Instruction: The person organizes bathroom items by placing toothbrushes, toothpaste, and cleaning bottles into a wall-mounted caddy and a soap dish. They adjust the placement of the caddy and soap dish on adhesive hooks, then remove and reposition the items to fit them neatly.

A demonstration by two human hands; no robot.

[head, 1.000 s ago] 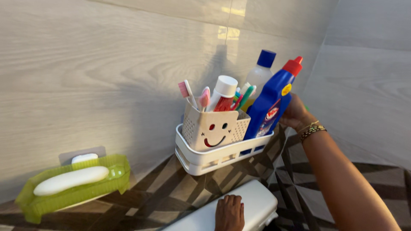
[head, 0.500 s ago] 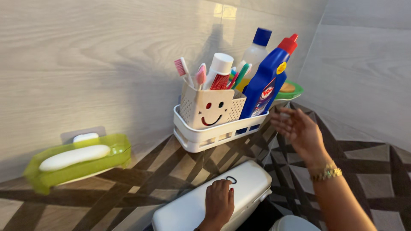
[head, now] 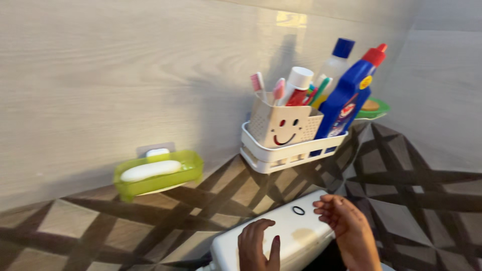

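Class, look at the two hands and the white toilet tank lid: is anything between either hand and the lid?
Nothing visible does. The left hand lies flat on the white tank lid, and the right hand rests at its right end, beside the ring-shaped button.

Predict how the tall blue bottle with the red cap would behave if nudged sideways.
The blue bottle stands tall and narrow, so it would probably tip easily. The white rack rail looks likely to catch its base. Its glossy plastic may feel slippery.

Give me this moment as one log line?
left hand: flat on cistern lid | right hand: on lid edge | wall: rack, blue bottle, soap dish
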